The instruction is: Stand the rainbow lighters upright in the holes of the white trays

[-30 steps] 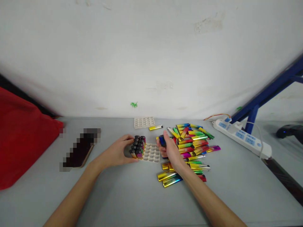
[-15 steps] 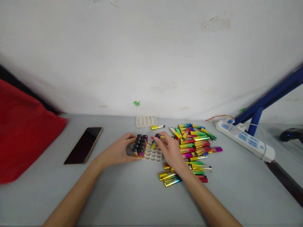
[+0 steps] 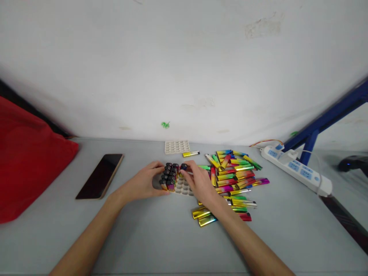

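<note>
A white holed tray (image 3: pixel 184 188) lies on the grey table, with several lighters (image 3: pixel 170 174) standing upright in its left columns, black caps up. My left hand (image 3: pixel 143 183) is curled round the tray's left side, fingers against the standing lighters. My right hand (image 3: pixel 198 182) pinches one lighter (image 3: pixel 184 167) by its black top and holds it upright over the tray's far edge, beside the filled rows. A heap of shiny multicoloured lighters (image 3: pixel 234 176) lies just right of the tray.
A second white holed tray (image 3: pixel 176 146) and a single yellow lighter (image 3: pixel 190 154) lie near the wall. A dark phone (image 3: pixel 100 175) rests to the left, next to a red bag (image 3: pixel 25 157). A white power strip (image 3: pixel 296 168) and a blue frame leg (image 3: pixel 322 124) are at right.
My right hand carried a lighter from the heap leftward to the tray and turned it upright beside the standing rows. My left hand stayed on the tray.
</note>
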`<state>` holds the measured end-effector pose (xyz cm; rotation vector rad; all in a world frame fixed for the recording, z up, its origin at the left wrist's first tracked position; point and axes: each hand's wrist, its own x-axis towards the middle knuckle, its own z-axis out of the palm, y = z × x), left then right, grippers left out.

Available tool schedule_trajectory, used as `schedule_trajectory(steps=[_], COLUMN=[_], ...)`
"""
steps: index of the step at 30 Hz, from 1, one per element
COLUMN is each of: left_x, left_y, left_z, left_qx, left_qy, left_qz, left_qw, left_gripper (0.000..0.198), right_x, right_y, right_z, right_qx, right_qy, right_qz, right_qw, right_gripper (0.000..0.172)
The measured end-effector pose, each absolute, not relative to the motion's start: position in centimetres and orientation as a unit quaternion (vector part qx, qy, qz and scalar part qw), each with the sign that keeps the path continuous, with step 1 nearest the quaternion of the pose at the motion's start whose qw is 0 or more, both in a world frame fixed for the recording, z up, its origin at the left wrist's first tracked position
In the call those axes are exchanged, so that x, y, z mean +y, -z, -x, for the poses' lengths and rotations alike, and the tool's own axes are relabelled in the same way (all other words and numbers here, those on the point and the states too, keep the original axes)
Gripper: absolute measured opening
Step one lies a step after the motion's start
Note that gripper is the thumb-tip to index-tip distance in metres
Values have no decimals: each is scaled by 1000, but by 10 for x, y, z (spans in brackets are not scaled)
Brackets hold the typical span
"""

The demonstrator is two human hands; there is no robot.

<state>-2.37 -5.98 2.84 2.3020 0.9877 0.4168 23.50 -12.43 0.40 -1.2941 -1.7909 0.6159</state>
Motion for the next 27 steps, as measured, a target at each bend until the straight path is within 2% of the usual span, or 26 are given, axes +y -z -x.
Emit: schedule_trajectory(steps=[8,12,16,18,23,27], left_x=[-59,-59,-59,-59,-59,-58], left_y=[-28,-28,-28,-29,-29,-27], left_z=[23,24,24,24,23,24], left_qx=[374,371,371,374,374,369], left_qy=[-156,-159,-156,-151,-149,-151], left_qz=[-865,-868,-870,-869,-870,-872], left_qw=[295,291,286,287,285,283], left_gripper=[53,52,52,54,58,58], right_x=[-120,-123,-120,-114,-104,-96], right_y=[-6,-14,-16,-16,-22,-29], right_z=[-240,-259,-289,-304,-319,-313], right_qx=[-761,-746,-715,-699,-683,-683], right_qy=[-176,-179,-104,-54,-2,-8], right_qz=[511,515,572,626,713,726], right_qw=[359,382,387,342,157,87], right_gripper=[20,28,24,24,21,18])
